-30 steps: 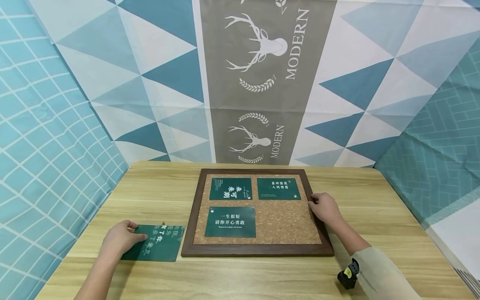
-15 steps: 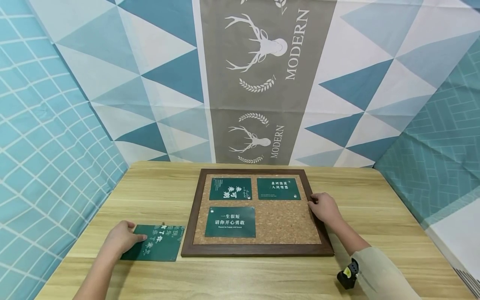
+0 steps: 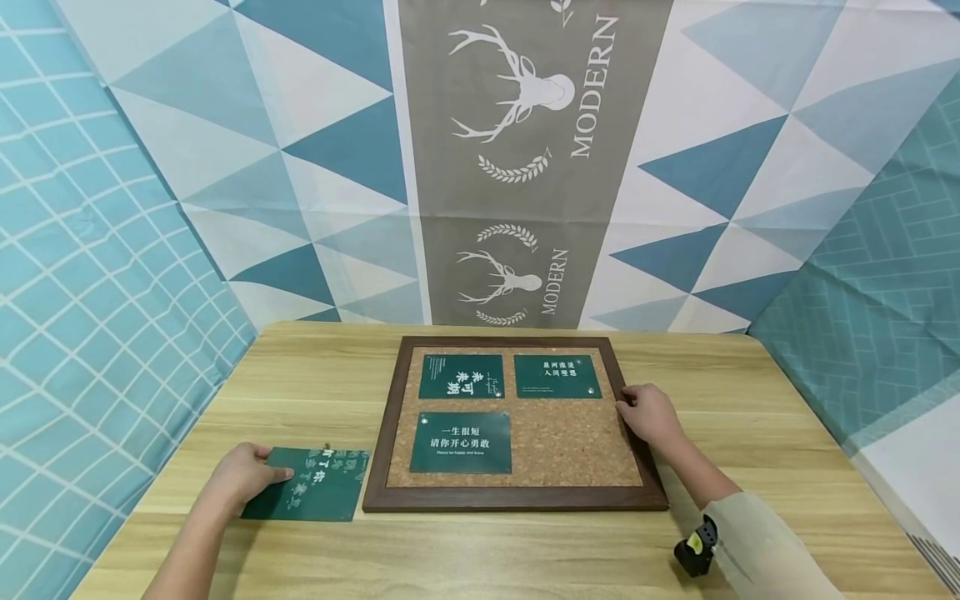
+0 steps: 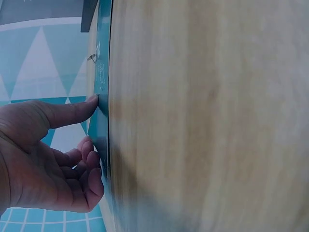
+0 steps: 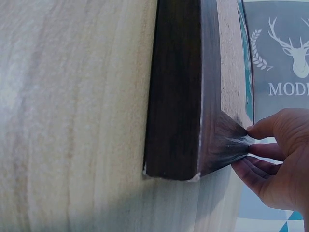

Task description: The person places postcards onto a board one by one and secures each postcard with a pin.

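Observation:
A framed cork board (image 3: 577, 446) lies flat on the wooden table, its brown frame (image 3: 517, 498) all round. On it sit three green cards: one at upper left (image 3: 461, 377), one at upper right (image 3: 558, 377), one at lower left (image 3: 460, 443). To the board's left a loose green card (image 3: 330, 496) with white lettering lies by its frame. My left hand (image 3: 242, 479) holds that card's left part, thumb on top and fingers curled at the edge. My right hand (image 3: 651, 417) grips the frame's right side between thumb and fingertips.
A small pin (image 4: 91, 58) stands by the loose card's far edge in the left wrist view. Light wooden table (image 3: 480, 558) surrounds the board. Patterned cloth (image 3: 495, 167) hangs behind it. A black device (image 3: 696, 550) is at the right sleeve's cuff.
Lettering on the loose card catches the light differently, a slight shift in its tilt. Both hands stay nearly in place, and the board has not moved on the table.

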{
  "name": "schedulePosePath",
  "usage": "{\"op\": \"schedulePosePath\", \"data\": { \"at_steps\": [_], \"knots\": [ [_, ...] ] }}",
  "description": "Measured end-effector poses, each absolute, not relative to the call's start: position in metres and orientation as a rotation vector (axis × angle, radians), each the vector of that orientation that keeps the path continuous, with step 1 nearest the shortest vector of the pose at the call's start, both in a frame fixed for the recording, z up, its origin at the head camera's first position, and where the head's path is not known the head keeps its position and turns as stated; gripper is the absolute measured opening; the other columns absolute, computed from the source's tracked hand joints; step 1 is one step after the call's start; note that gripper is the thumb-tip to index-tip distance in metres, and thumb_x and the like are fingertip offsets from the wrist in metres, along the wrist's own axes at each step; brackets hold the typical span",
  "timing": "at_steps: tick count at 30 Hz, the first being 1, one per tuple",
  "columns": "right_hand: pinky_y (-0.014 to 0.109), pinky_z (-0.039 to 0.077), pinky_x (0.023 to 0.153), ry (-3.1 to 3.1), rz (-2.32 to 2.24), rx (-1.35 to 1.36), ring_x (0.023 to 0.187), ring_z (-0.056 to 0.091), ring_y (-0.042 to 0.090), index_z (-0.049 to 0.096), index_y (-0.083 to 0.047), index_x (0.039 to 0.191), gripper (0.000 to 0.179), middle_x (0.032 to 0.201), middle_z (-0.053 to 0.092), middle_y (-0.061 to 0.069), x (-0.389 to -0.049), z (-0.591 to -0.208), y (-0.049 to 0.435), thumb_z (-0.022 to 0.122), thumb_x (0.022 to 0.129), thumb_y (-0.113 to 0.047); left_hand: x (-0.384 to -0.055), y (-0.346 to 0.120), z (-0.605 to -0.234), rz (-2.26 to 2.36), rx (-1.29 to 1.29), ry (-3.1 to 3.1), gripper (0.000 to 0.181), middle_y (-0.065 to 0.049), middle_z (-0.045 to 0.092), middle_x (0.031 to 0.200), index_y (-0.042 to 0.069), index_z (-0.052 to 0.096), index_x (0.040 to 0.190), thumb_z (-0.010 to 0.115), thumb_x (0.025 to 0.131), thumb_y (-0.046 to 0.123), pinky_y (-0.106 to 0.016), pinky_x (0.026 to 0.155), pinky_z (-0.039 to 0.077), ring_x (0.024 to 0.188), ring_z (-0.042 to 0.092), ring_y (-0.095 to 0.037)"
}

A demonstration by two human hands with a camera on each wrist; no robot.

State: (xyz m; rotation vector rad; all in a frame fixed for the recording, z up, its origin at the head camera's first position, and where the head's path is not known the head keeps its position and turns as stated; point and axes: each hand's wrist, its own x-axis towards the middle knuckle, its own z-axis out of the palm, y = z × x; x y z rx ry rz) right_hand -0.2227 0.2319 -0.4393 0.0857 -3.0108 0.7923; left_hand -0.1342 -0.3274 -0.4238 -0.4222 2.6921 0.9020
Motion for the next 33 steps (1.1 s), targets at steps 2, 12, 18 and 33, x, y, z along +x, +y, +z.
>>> {"op": "schedulePosePath", "data": {
  "at_steps": [2, 12, 18, 33],
  "knots": [
    [0.046, 0.053, 0.076, -3.013, 0.793, 0.083, 0.101, 0.059, 0.042, 0.056, 0.014, 0.119, 0.036, 0.117, 0.057, 0.032, -0.223, -0.439, 0.232, 0.056, 0.091, -0.009, -0.134, -0.328, -0.423, 0.906, -0.408, 2.692, 0.074, -0.042, 0.042, 0.117, -0.024, 0.034, 0.124, 0.071, 0.082, 0.025, -0.057, 0.090, 0.041, 0.105, 0.045, -0.051],
    [0.047, 0.053, 0.077, -3.013, 0.792, 0.081, 0.102, 0.058, 0.043, 0.055, 0.014, 0.120, 0.036, 0.117, 0.057, 0.032, -0.224, -0.439, 0.233, 0.055, 0.092, -0.009, -0.134, -0.339, -0.420, 1.011, -0.402, 2.677, 0.079, -0.043, 0.041, 0.120, -0.023, 0.032, 0.125, 0.072, 0.080, 0.028, -0.058, 0.094, 0.038, 0.108, 0.044, -0.052],
    [0.047, 0.053, 0.077, -3.012, 0.788, 0.084, 0.101, 0.059, 0.043, 0.055, 0.014, 0.120, 0.036, 0.117, 0.057, 0.032, -0.224, -0.440, 0.234, 0.055, 0.092, -0.008, -0.135, -0.345, -0.423, 1.143, -0.409, 2.616, 0.068, -0.042, 0.038, 0.123, -0.019, 0.030, 0.128, 0.065, 0.086, 0.022, -0.045, 0.083, 0.047, 0.104, 0.049, -0.045],
    [0.047, 0.053, 0.077, -3.009, 0.793, 0.083, 0.100, 0.060, 0.041, 0.056, 0.014, 0.119, 0.036, 0.116, 0.058, 0.032, -0.223, -0.441, 0.232, 0.055, 0.091, -0.008, -0.130, -0.354, -0.421, 1.516, -0.366, 2.311, 0.065, -0.004, 0.059, 0.090, -0.014, 0.010, 0.141, 0.048, 0.096, 0.013, -0.030, 0.065, 0.054, 0.072, 0.062, -0.011]
  ]
}}
